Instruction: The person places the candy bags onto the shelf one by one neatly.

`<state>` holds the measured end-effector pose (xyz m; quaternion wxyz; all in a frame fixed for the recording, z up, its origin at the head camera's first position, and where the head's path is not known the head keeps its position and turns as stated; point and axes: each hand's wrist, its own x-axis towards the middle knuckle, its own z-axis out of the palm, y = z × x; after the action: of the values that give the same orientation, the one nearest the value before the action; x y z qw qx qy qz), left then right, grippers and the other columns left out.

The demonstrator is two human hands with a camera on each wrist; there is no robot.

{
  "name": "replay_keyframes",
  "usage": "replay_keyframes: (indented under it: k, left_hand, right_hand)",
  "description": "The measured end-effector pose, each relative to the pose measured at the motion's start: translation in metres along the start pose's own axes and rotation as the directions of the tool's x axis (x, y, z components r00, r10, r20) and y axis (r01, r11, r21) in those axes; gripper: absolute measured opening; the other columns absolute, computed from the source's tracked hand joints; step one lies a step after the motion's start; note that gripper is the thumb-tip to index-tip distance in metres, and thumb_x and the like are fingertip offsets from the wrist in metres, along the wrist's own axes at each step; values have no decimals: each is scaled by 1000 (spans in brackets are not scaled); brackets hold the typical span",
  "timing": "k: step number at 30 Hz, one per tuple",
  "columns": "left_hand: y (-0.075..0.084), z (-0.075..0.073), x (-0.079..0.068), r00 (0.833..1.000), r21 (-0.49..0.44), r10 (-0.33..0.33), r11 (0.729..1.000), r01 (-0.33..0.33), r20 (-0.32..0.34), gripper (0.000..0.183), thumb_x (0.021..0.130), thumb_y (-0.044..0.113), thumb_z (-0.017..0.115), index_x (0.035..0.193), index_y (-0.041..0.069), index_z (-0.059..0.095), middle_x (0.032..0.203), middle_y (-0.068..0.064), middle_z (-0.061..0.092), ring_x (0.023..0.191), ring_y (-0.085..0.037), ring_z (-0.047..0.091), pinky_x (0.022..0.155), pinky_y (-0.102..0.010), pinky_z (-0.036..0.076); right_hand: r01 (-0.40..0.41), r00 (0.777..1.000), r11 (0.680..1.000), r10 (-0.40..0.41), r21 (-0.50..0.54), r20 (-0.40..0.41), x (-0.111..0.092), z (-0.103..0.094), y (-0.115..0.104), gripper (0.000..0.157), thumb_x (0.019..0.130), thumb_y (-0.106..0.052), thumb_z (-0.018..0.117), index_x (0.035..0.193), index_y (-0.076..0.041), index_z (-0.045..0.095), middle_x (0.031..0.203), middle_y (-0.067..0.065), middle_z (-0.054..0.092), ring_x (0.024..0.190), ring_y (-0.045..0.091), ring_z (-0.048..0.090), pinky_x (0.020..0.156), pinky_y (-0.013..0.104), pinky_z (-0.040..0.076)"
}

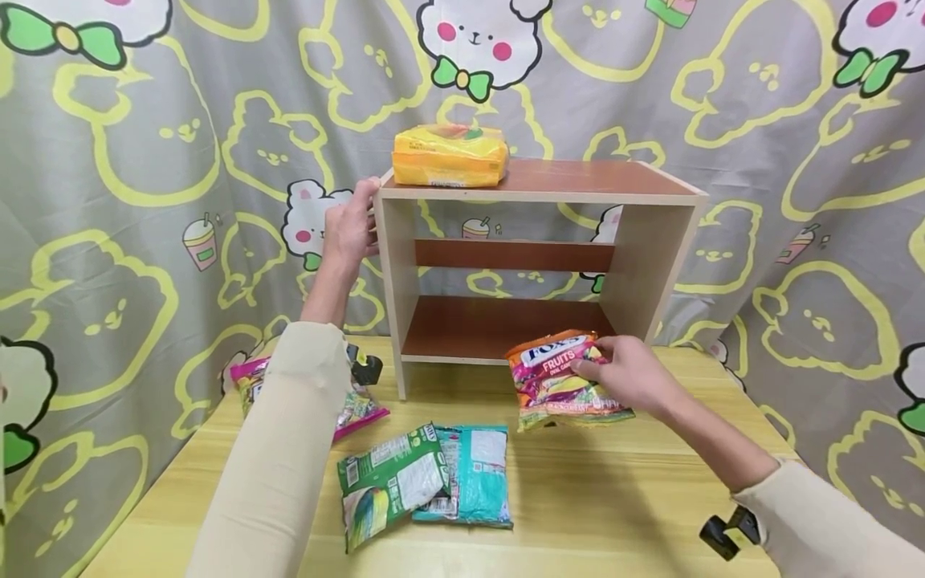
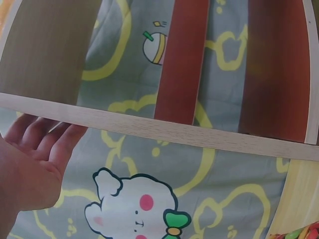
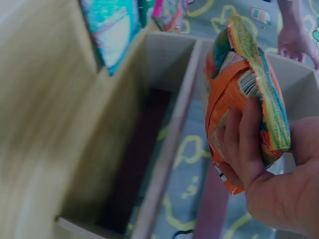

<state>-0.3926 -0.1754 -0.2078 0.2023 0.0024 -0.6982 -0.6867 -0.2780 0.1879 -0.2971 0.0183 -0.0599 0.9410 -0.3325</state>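
Observation:
My right hand (image 1: 636,373) pinches a bag of Fox's fruit candy (image 1: 556,385), thumb on its front and fingers behind, as the right wrist view shows. The orange and pink candy bag (image 3: 232,109) is held in front of the lower shelf of a small wooden shelf unit (image 1: 607,178). At the unit's upper left corner, my left hand (image 1: 350,225) touches the side panel. In the left wrist view the left hand's fingers (image 2: 62,144) lie extended against the outside of that panel, their tips partly hidden behind its edge.
A yellow package (image 1: 450,159) sits on top of the unit, at the left. On the table (image 1: 578,498) lie a green bag (image 1: 393,482) overlapping a teal bag (image 1: 482,482). A pink-edged bag (image 1: 361,411) lies partly behind my left sleeve. A patterned curtain (image 1: 144,241) surrounds the table.

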Motion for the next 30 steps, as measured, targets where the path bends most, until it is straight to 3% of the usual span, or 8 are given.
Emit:
replay_keyframes:
  k: [5,12,18,25,30]
  left_hand:
    - [0,-2,1,1000,-13,-6,1000,6,-4,58,84,68,63,102,13,72,71,-2,61,67,-16,60,65,-28,50]
    - [1,0,0,1000,-20,-6,1000,6,-1,58,84,67,62,102,13,73,73,-3,62,68,-16,61,65,-28,50]
    - [1,1,1,1000,-20,-13,1000,13,-1,61,84,68,63,105,12,73,75,-4,64,71,-17,63,64,-27,50]
    - [1,1,1,1000,-35,-18,999,18,4,62,84,66,64,112,12,74,84,-5,69,75,-17,65,67,-27,52]
    - [1,0,1,1000,-30,-13,999,14,4,57,85,66,63,103,13,73,70,-1,60,70,-17,60,64,-27,49]
  right_hand:
    - [26,1000,999,-26,-27,0,1,-22,-19,59,98,-38,64,134,8,57,102,15,71,81,19,63,72,31,49]
    - [23,1000,994,-24,-110,-12,0,-55,-36,77,98,-45,62,145,12,43,117,23,67,94,25,64,82,39,49]
    - [14,999,989,-20,-144,-41,0,-81,-52,76,98,-48,61,146,9,45,110,19,70,90,23,64,78,34,45]
    - [26,998,994,-32,-108,-58,1,-114,-77,70,98,-53,59,141,2,53,86,3,72,74,17,62,72,34,46]
    - [14,997,996,-21,-87,-77,3,-134,-99,71,96,-54,60,144,-2,53,78,-5,69,68,13,63,71,33,46]
